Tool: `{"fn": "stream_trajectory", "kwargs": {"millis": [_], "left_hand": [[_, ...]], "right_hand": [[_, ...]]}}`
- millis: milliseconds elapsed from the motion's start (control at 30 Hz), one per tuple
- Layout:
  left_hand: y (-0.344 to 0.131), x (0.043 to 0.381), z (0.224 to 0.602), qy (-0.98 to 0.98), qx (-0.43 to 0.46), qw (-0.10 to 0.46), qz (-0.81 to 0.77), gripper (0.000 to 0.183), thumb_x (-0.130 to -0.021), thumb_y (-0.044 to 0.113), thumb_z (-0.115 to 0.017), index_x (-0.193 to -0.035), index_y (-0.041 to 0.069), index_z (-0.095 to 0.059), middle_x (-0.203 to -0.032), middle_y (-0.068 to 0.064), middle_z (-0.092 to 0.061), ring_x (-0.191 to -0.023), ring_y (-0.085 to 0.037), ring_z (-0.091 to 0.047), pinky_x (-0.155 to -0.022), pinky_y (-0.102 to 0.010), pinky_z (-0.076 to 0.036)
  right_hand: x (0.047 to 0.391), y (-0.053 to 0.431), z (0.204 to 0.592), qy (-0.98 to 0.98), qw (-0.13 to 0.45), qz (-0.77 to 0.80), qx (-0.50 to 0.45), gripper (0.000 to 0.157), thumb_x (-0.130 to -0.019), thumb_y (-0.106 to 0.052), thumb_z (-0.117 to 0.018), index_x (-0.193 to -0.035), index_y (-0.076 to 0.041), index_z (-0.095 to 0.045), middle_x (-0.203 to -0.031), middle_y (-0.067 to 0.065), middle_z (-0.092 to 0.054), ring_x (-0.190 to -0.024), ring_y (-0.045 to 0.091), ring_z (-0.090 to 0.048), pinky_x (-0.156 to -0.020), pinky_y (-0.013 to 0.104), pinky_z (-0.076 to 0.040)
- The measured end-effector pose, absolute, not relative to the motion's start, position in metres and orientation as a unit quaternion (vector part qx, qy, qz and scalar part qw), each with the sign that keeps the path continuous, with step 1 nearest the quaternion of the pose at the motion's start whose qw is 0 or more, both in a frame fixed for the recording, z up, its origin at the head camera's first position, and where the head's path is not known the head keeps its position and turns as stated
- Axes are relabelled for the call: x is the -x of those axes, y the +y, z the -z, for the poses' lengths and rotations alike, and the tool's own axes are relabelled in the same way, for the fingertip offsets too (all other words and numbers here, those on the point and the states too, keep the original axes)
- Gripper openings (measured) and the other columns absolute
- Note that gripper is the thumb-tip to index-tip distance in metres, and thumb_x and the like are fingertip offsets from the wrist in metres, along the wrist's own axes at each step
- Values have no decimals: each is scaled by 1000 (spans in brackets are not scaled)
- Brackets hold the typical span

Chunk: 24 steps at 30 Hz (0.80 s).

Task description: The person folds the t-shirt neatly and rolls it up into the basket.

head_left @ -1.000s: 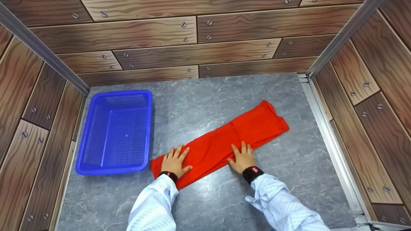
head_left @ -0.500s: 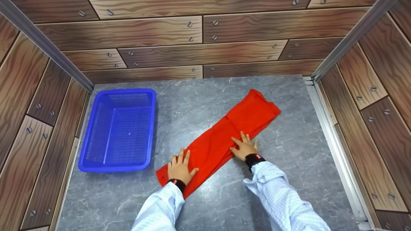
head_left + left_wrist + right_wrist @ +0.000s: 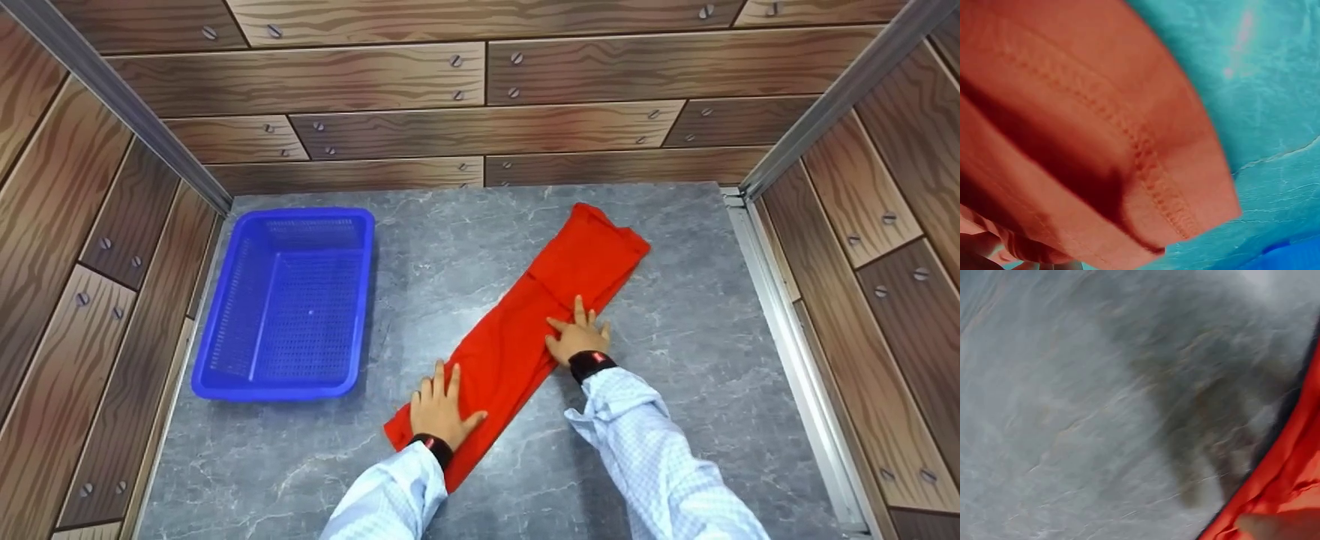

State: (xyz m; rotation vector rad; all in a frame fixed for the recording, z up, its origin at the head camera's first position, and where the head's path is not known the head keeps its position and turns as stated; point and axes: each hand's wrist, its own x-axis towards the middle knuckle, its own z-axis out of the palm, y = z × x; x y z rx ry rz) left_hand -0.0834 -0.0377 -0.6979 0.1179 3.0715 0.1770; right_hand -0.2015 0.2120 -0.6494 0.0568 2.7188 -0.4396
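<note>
A red folded garment (image 3: pixel 517 330) lies in a long strip, slanting from near the front middle up to the back right. My left hand (image 3: pixel 439 409) rests flat on its near end, fingers spread toward the back. At its right long edge, my right hand (image 3: pixel 581 337) touches the cloth with fingers spread apart. The left wrist view shows a stitched hem (image 3: pixel 1145 157) and open layers of the garment, with dark fingers at the lower left corner. In the right wrist view, a blurred fingertip (image 3: pixel 1264 526) lies on the red edge.
A blue plastic basket (image 3: pixel 367 300) with perforated sides stands on the left of the grey marbled surface (image 3: pixel 300 465). Wood-patterned panels (image 3: pixel 390 75) wall in the back and both sides. A metal rail (image 3: pixel 787 360) runs along the right edge.
The garment has turned counterclockwise under both hands: its near end came toward me and right, its far end swung left and back. The hands moved along with it. The view shifted slightly.
</note>
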Motion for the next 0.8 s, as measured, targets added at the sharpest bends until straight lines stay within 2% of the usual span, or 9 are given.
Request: {"fn": "stream_trajectory", "kwargs": {"millis": [200, 367, 533, 633, 700, 800], "left_hand": [[-32, 83, 695, 995, -58, 41, -70, 97, -67, 77, -51, -143, 21, -33, -146, -12, -31, -112, -34, -43, -87, -44, -38], [-26, 83, 691, 994, -93, 32, -51, 90, -66, 78, -50, -139, 27, -40, -146, -9, -31, -113, -33, -43, -85, -44, -39], [-22, 86, 688, 988, -137, 32, -57, 84, -68, 74, -54, -136, 25, -45, -148, -10, -27, -124, -34, -36, -89, -46, -38], [-25, 92, 686, 979, -195, 35, -48, 86, -69, 70, -58, -139, 25, -41, -151, -9, -19, -134, -35, -25, -99, -48, -33], [-26, 96, 684, 966, -255, 35, -37, 90, -66, 69, -61, -142, 26, -36, -153, -7, -15, -138, -35, -17, -105, -49, -28], [-26, 102, 681, 935, -351, 53, 0, 96, -65, 71, -61, -145, 30, -26, -154, -4, -12, -141, -32, -10, -110, -47, -21]], "right_hand": [[204, 209, 651, 975, 181, 125, -41, 52, -87, -44, -48, -137, -28, -44, -154, 15, 5, -137, 48, -2, -103, 67, -2], [202, 218, 649, 976, 182, 107, -50, 56, -87, -42, -51, -140, -28, -39, -153, 16, 6, -137, 47, 0, -102, 67, -3], [198, 220, 654, 983, 147, 97, -52, 61, -84, -36, -59, -141, -27, -37, -153, 18, 4, -136, 49, -3, -103, 67, -5], [191, 213, 662, 990, 85, 103, -40, 63, -81, -32, -62, -139, -20, -41, -152, 21, -5, -135, 48, -12, -104, 63, -13], [182, 208, 666, 992, 38, 115, -21, 63, -79, -29, -64, -137, -13, -44, -149, 25, -17, -133, 47, -21, -103, 60, -21], [169, 199, 671, 991, 8, 130, 19, 63, -77, -27, -66, -133, -6, -47, -139, 31, -32, -126, 48, -33, -101, 57, -27]]}}
